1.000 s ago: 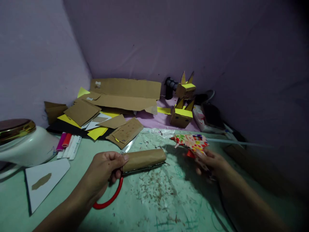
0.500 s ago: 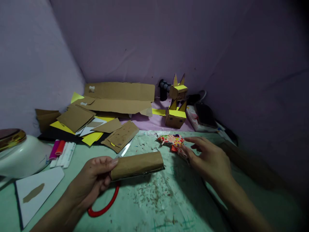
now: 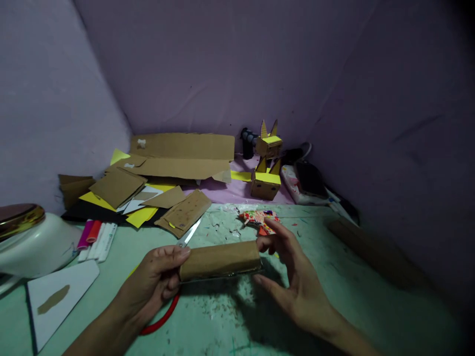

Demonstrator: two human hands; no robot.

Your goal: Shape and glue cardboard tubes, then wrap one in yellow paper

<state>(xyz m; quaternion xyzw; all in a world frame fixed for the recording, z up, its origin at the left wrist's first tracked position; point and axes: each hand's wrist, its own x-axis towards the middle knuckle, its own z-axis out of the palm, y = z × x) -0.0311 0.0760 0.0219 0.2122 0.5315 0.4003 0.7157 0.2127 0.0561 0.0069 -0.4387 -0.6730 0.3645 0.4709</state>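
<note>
The left hand [image 3: 158, 273] pinches the tube [image 3: 221, 260] at one end, apparently leaving the other free beside the right hand [image 3: 299, 287], whose grip is spread.

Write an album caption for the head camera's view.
Left hand holds a cardboard roll, right hand open near its other end, glue gun lying beyond.

So the cardboard tube [image 3: 222, 261] is rocking plain brown, the glue gun [image 3: 258, 217] is flaunting multicoloured blotches, the scissor handle [image 3: 165, 319] is popping red, the bench [image 3: 311, 232] is looking mint green, and the markers [image 3: 98, 240] are mixing magenta, orange-red and white.
</note>
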